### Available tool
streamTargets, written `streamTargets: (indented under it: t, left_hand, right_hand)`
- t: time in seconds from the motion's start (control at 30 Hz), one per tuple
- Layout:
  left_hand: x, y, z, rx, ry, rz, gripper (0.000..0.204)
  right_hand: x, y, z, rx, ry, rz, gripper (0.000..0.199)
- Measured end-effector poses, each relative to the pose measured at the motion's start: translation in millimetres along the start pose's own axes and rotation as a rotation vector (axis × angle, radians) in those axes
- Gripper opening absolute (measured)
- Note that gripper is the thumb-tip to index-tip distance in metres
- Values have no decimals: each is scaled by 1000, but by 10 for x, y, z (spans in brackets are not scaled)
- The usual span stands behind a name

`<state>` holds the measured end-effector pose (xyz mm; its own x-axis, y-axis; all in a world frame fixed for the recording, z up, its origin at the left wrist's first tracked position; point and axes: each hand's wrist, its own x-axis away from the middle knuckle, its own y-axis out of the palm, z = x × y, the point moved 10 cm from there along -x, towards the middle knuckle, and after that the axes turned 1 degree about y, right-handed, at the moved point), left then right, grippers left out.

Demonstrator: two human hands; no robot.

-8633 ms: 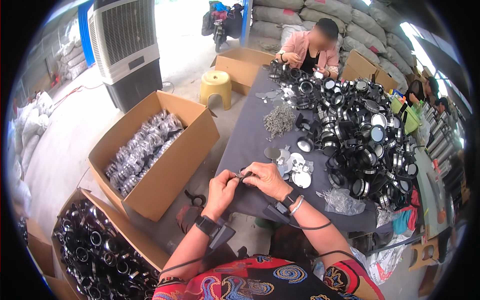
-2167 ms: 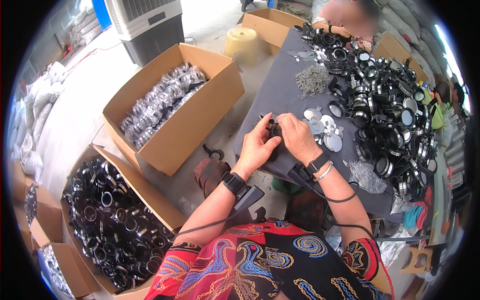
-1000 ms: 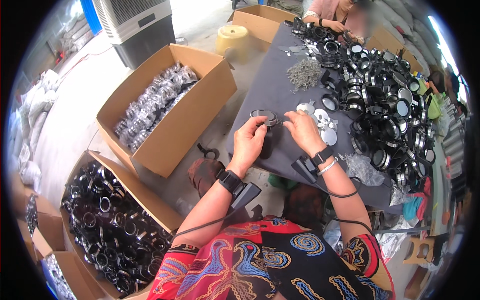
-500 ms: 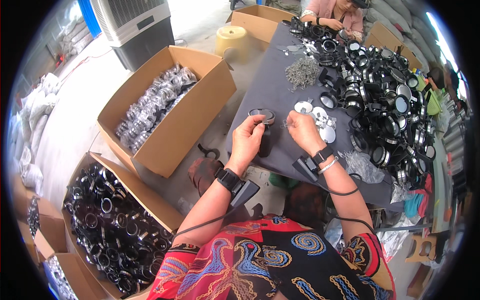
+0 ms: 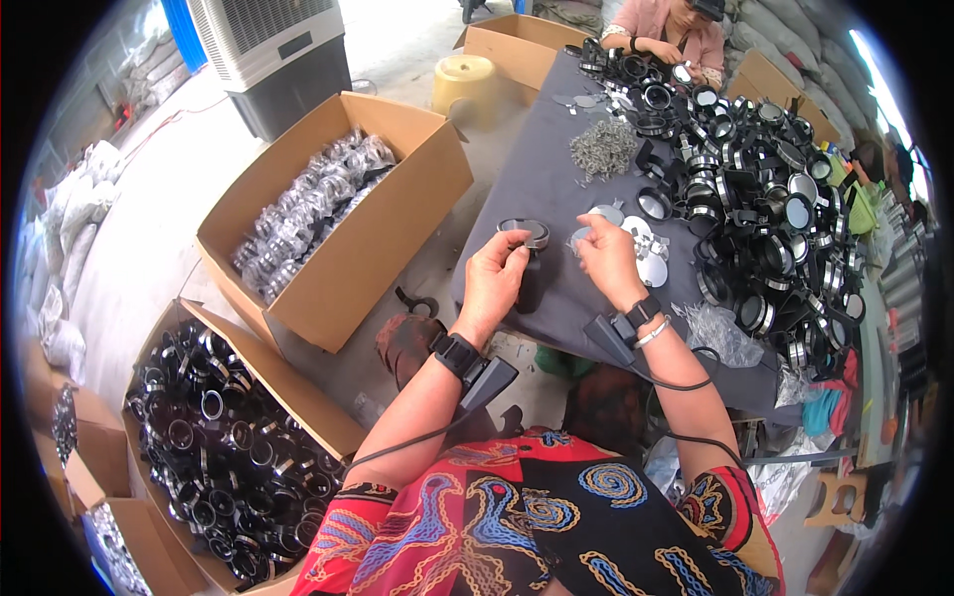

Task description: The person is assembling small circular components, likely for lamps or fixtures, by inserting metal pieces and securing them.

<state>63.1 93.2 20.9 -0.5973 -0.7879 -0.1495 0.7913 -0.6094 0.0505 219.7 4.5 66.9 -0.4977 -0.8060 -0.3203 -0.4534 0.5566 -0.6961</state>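
My left hand (image 5: 493,280) is closed on a round black part with a silver rim (image 5: 535,231), at the near left corner of the cloth-covered table (image 5: 576,313). Thumb and forefinger pinch its near edge, and a dark piece hangs below. To its right, my right hand (image 5: 611,264) is raised with the fingers drawn together. At its fingertips shows a thin pale piece (image 5: 576,238), partly hidden and too blurred to name exactly. Several flat white discs (image 5: 652,268) lie just beyond and right of that hand.
A large heap of black round parts (image 5: 765,219) covers the table's right side. Small metal pieces (image 5: 603,149) are piled farther back, where a co-worker (image 5: 676,35) handles a part. Left stand cartons of wrapped parts (image 5: 323,204) and black parts (image 5: 224,437). Clear plastic bags (image 5: 720,333) lie nearby.
My right hand has shifted slightly right, and its forefinger is more raised, over the white discs. My left hand keeps its hold on the round part. The view has moved slightly.
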Motion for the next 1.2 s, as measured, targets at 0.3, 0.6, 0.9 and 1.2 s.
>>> streamTargets:
  t: [0.3, 0.6, 0.9, 1.2]
  left_hand:
    - [-3, -9, 4, -2, 27, 6, 20]
    - [3, -27, 3, 37, -18, -2, 19]
    - [-1, -21, -5, 63, -41, -19, 19]
    - [18, 36, 5, 124, -36, -48, 21]
  right_hand:
    - [108, 279, 211, -938, 443, -89, 9]
    - [130, 234, -255, -797, 118, -181, 5]
    - [183, 189, -549, -417, -263, 1, 10]
    - [262, 56, -773, -208, -389, 167, 10]
